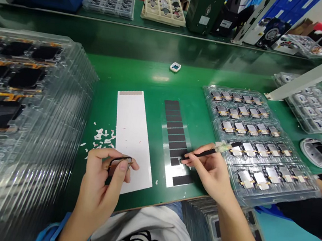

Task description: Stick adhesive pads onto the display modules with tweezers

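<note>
Head view looks down on a glossy green bench (119, 75) with a darker green belt running across behind it, and boxes and machines crowd the far edge. Two flat sheets lie side by side in front of the person: a plain white sheet (133, 132), long and narrow, and a strip (176, 138) that carries a column of about nine matt black rectangular patches, with one wider black patch at its near end. Small white paper scraps (101, 138) are scattered just left of the white sheet.

A tall stack of clear, ribbed plastic trays (21, 133) fills the left side, with dark parts in the top layer. On the right sits one clear tray (258, 144) with five rows of small silvery parts, about five to a row. Another clear tray (310, 103) stands further right, behind a slanting grey bar. One small white square piece (175, 67) lies alone further up the bench.

The left hand (101, 184) pinches a thin dark rounded-rectangle frame (119, 163) between thumb and fingers, held above the near end of the white sheet. The right hand (213, 172) grips black tweezers (201, 154) like a pen, fingers closed narrow around them, the tips touching a black patch low on the strip.
</note>
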Demonstrator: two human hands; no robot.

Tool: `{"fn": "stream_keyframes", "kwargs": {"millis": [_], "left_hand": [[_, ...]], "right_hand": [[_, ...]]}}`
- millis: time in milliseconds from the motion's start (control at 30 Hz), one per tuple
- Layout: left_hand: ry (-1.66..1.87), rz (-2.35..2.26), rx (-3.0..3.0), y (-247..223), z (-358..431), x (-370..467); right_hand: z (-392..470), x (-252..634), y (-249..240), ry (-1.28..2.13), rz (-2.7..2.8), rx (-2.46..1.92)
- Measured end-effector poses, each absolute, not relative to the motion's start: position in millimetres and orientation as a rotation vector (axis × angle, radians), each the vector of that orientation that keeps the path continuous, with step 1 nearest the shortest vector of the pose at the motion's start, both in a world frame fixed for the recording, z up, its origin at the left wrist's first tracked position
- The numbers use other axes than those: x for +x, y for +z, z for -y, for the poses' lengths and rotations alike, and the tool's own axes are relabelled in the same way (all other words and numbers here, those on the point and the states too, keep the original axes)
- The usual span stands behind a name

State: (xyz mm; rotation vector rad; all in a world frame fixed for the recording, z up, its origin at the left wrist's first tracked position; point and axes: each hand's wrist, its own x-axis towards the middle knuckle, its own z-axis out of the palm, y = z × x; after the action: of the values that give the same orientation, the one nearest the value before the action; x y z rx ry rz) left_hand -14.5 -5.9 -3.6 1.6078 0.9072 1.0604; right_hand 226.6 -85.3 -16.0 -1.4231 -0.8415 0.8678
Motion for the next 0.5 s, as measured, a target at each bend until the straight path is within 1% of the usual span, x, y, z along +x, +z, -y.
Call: {"fn": "stream_keyframes", "kwargs": {"millis": [167,367,500], "left_hand": [[1.07,-0.931,1.601,-0.2,6.2,-11.5],[1.065,-1.13,1.567,7.1,8.0,-8.5],[1.048,-1.14,1.63,5.2,6.3,-10.1]], "right_hand": [[85.4,227.0,-16.4,0.834,0.867,-1.422],[83.8,226.3,-14.3,0.812,0.896,-1.412],[83.0,228.6,-15.2,0.818,0.855,-1.412]]}}
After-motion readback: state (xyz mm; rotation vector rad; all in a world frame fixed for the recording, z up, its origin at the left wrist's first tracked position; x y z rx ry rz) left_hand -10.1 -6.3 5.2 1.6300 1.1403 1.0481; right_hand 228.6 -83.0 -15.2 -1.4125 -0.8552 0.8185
